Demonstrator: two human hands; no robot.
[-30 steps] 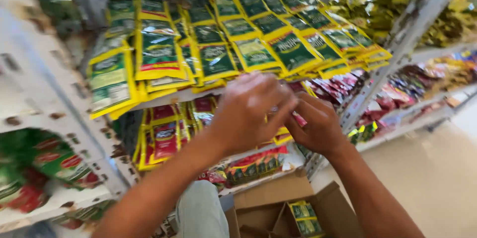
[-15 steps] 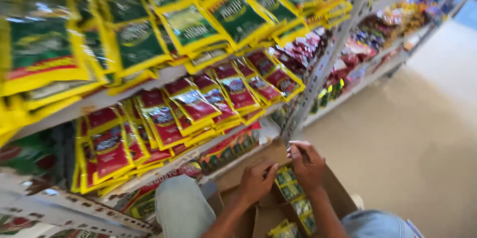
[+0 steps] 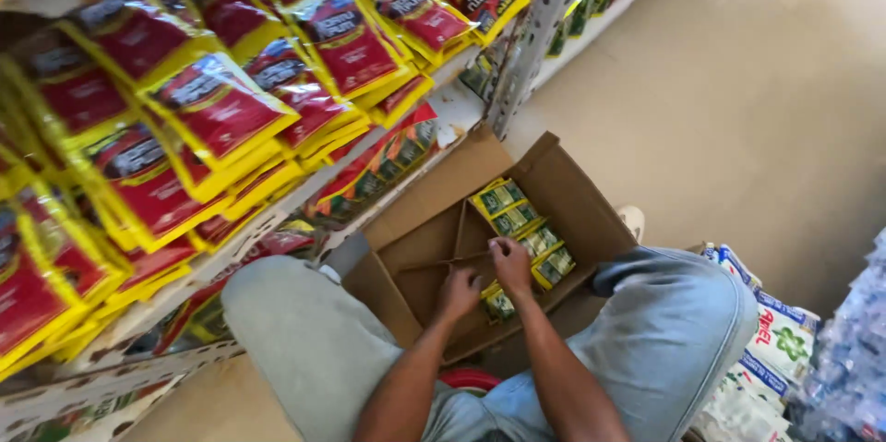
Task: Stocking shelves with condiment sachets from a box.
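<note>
Right hand (image 3: 510, 259) reaches into open brown cardboard box (image 3: 572, 197), fingers curled down onto yellow-edged green packets (image 3: 521, 230) stacked along the box's right wall; whether it grips one cannot be told. Left hand (image 3: 459, 294) rests loosely curled beside it, near the front edge. Red-and-yellow sachets (image 3: 221, 110) fill the metal shelf (image 3: 277, 216) at left.

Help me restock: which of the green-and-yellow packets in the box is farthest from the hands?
The packet at the row's far end, nearest the box's back wall; the others lie closer to the right hand and left hand.
</note>
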